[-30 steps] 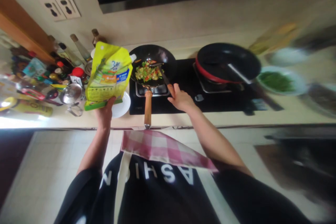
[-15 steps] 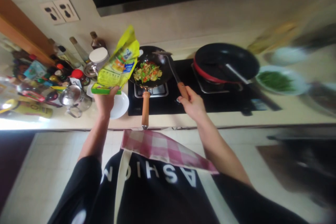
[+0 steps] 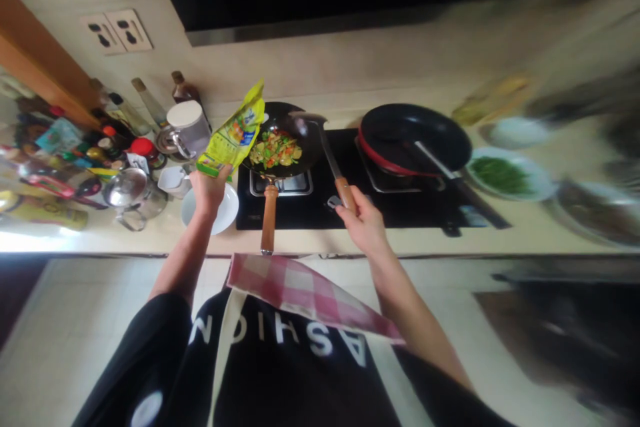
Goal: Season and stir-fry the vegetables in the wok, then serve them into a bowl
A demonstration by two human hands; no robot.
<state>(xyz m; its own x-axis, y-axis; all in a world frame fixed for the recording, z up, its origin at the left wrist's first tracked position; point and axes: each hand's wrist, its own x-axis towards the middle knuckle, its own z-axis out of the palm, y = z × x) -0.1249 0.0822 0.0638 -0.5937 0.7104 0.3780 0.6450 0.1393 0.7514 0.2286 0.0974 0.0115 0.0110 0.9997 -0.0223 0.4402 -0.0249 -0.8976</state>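
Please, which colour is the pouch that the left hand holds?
The pouch is mostly yellow, with a green bottom edge, as the head view shows.

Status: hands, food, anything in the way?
Left hand gripping yellow printed pouch, slanted at round black wok's left. Right hand gripping wooden-handled metal spatula. Chopped green, orange food in wok, apart from spatula blade. Pouch partly hides wok's left rim.

Arms point(image 3: 415, 320) forward; 2 hands point(image 3: 367, 220) curled

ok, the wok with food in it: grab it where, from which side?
Probably the wooden handle, from the near side: it juts from the wok toward the front edge of the counter, and nothing lies across it.
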